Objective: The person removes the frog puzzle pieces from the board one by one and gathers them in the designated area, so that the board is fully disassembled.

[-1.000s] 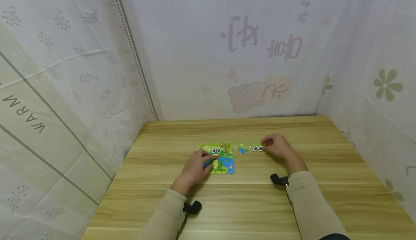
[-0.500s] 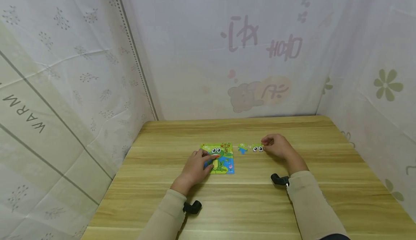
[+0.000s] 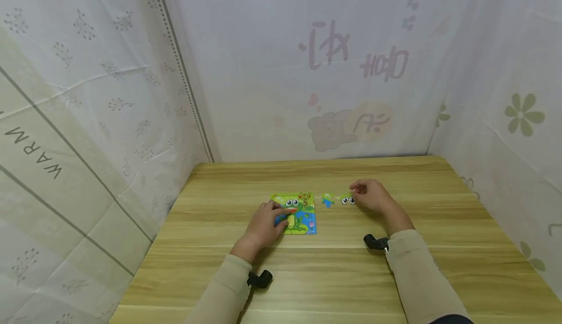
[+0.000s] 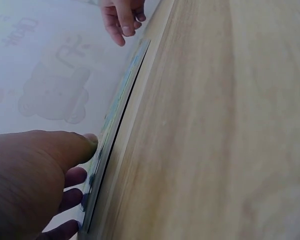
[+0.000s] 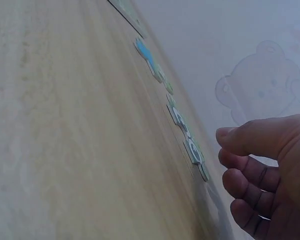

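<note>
A square frog jigsaw puzzle lies flat on the table, with my left hand resting on its left part. In the left wrist view, the thumb and fingers of that hand touch the board's edge and top. To the right of the board is a loose blue-and-green puzzle piece. Beside it lies a green puzzle piece with two cartoon eyes. My right hand hovers over the right end of the eye piece, fingers loosely bent. The right wrist view shows a gap between fingertips and eye piece.
The wooden table extends around the puzzle and toward me. Patterned white curtains hang behind and on both sides of the table. Small black wrist cameras stick out from both sleeves.
My right hand has shifted slightly left and now covers more of the eye piece's right end. The left hand and the puzzle board have stayed in place.
</note>
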{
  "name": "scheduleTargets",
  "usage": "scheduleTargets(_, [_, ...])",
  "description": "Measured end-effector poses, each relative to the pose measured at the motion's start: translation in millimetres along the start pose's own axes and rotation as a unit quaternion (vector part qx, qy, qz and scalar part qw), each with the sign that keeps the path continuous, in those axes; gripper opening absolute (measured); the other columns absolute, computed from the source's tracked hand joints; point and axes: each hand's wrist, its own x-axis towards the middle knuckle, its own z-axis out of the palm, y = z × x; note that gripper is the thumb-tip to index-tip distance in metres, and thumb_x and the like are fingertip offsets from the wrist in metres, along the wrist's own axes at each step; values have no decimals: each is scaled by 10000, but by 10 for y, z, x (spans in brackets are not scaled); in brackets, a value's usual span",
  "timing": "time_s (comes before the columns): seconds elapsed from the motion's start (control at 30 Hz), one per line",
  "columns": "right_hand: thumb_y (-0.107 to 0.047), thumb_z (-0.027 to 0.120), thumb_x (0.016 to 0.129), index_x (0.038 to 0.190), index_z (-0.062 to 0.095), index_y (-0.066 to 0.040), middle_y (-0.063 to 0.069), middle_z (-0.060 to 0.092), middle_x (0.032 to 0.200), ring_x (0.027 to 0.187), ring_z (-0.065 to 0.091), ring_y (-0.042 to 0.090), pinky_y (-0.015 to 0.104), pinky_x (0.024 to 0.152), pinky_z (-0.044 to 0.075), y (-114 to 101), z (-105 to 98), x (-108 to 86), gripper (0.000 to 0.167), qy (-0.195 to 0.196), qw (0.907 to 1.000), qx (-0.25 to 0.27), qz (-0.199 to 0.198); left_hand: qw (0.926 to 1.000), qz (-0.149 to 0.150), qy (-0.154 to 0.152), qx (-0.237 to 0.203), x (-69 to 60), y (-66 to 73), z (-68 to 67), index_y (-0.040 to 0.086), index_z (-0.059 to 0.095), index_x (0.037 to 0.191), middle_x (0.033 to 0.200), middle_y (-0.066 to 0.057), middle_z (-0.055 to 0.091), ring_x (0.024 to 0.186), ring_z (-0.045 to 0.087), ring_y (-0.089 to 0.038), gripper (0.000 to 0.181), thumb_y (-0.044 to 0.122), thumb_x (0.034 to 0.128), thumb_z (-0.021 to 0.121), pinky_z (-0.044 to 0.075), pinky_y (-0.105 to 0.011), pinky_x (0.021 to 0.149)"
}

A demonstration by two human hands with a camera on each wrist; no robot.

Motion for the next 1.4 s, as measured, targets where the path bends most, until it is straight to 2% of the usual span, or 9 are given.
scheduleTargets(0.17, [-110, 682, 1006, 1212, 725, -27, 78, 676, 1009, 922, 609, 240, 368, 775, 519, -78, 31, 19, 226, 27, 9999, 8, -145, 9998, -51, 64, -195, 22, 9, -26, 232, 766, 1293, 1206, -3, 591, 1035, 537, -193, 279, 258, 1018, 721, 516, -379, 891])
scheduleTargets(0.33, [-86, 694, 996, 1195, 730, -15, 68, 677, 985, 900, 613, 227, 355, 743, 532, -144, 112, 63, 215, -87, 9996, -23, -264, 9997, 66, 7, -248, 47, 38, -37, 268, 760, 1296, 1248, -5, 605, 1100, 564, -212, 283, 299, 1018, 723, 528, -411, 939])
scheduleTargets(0.53, [-98, 731, 975, 1175, 736, -20, 54, 669, 978, 882, 613, 220, 348, 739, 538, -273, 231, 117, 215, -212, 9990, -36, -404, 9992, 183, -133, -328, 96, 117, -39, 210, 744, 1321, 1300, -37, 602, 1204, 567, -266, 314, 306, 1023, 711, 516, -458, 1028])
scheduleTargets(0.8, [-156, 751, 977, 1197, 729, -58, 32, 685, 1036, 943, 640, 215, 383, 800, 562, -496, 387, 243, 242, -455, 9969, -273, -578, 9987, 319, -333, -194, 158, 214, -6, 179, 727, 1339, 1326, -55, 605, 1231, 579, -280, 377, 362, 1009, 727, 517, -456, 1044])
scheduleTargets(1.07, [-195, 763, 974, 1236, 716, -85, 23, 691, 1129, 954, 662, 193, 344, 753, 597, -682, 531, 353, 288, -785, 9951, -223, -550, 9987, 275, -439, 31, 176, 209, 48, 221, 733, 1320, 1327, -31, 616, 1212, 571, -272, 404, 452, 989, 728, 512, -458, 1038])
scheduleTargets(1.4, [-180, 785, 957, 1248, 731, -55, 77, 668, 1261, 1042, 658, 207, 404, 892, 581, -860, 630, 409, 322, -920, 9913, -596, -730, 9980, 310, -501, 217, 161, 226, 52, 233, 727, 1345, 1336, -14, 585, 1202, 545, -249, 437, 480, 985, 717, 491, -462, 1051])
